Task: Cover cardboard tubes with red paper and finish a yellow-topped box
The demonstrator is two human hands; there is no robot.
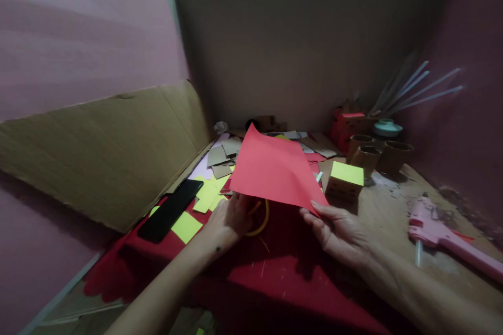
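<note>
A plain red sheet of paper (275, 167) is held up over the work surface, slightly bent, its far left corner raised. My right hand (341, 233) pinches its near right corner between thumb and fingers. Close under the near left edge is my left hand (231, 217), its fingers curled and partly hidden. A yellow loop (268, 217) shows just right of those fingers; I cannot tell whether they grip it or the paper. Below both hands lies a dark red cloth-like cover (271, 277).
A black phone (171, 212) and yellow paper pieces (186, 226) lie left. Cardboard scraps (218, 156) are behind them. On the right stand a yellow-topped box (346, 175), cardboard tubes (366, 157) and a pink glue gun (428, 225). A cardboard panel (110, 146) leans along the left wall.
</note>
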